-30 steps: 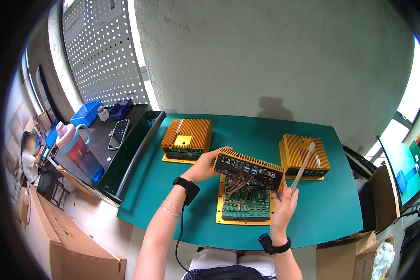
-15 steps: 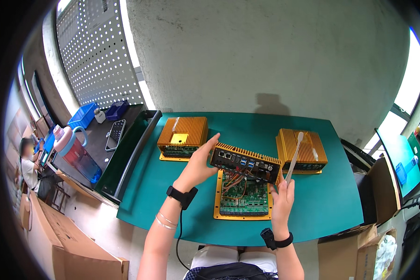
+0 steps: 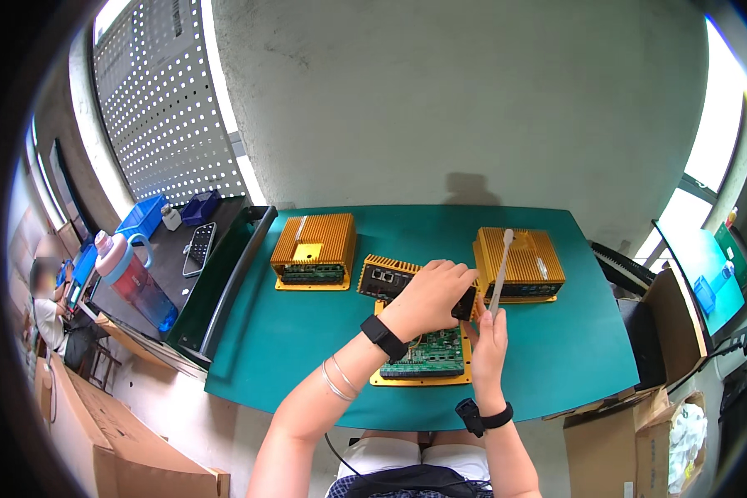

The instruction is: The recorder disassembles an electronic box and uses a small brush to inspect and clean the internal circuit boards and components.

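Observation:
A gold finned cover (image 3: pixel 372 278) with a black port panel is tilted up above an opened computer base (image 3: pixel 419 383) with a green circuit board. My left hand (image 3: pixel 430 299) lies across the cover's middle and right part. Its fingers bend over the top edge and hide most of the ports. At the cover's right end, my right hand (image 3: pixel 489 336) holds a slim white toothbrush-like stick (image 3: pixel 501 270) upright between thumb and fingers, and also touches the cover. Some wires and the upper part of the board are hidden behind my left hand.
Two closed gold finned computers stand farther back, one at the left (image 3: pixel 314 249) and one at the right (image 3: pixel 531 264), on the green table (image 3: pixel 249 357). A side desk holds a water bottle (image 3: pixel 137 282), a phone (image 3: pixel 198 249) and blue bins (image 3: pixel 144 217). Cardboard boxes (image 3: pixel 610 456) flank the table.
My left hand has moved from the cover's left end rightward across its port panel. My right hand stays at the right end with the white stick. The whole view has shifted slightly.

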Action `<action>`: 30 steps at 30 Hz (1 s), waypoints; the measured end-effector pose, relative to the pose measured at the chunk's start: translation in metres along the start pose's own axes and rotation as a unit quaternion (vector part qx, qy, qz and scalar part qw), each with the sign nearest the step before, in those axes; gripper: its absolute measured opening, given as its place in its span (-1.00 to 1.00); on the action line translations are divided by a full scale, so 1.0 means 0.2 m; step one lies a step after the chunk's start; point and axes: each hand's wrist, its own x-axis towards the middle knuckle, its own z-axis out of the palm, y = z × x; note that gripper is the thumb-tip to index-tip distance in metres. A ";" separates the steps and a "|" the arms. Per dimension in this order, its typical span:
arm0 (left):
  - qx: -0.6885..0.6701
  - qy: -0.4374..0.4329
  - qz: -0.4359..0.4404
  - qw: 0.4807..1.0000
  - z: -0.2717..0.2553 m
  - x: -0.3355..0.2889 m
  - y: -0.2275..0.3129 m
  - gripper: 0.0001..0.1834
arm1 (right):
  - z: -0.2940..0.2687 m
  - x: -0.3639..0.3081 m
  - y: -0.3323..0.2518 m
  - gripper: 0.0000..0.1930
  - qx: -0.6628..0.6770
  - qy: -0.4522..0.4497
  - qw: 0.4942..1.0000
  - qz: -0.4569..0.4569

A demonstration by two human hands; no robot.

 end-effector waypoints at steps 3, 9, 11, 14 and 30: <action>0.008 -0.003 0.004 1.000 -0.01 0.01 0.00 -0.29 | -0.03 0.01 -0.01 -0.73 -0.023 -0.027 0.999 0.008; -0.005 0.014 0.017 1.000 0.01 -0.01 -0.01 -0.28 | -0.14 0.12 0.04 -0.69 0.021 -0.040 0.999 0.022; -0.002 0.023 0.025 0.999 0.00 -0.03 0.01 -0.25 | -0.18 0.17 0.09 -0.68 -0.025 -0.051 0.998 0.028; -0.002 0.015 0.015 1.000 -0.01 -0.05 0.02 -0.25 | -0.21 0.25 0.14 -0.63 -0.151 -0.110 0.982 0.032; -0.065 0.064 0.022 0.996 -0.03 -0.16 0.02 -0.25 | -0.10 0.24 0.14 -0.59 0.016 -0.162 0.986 0.042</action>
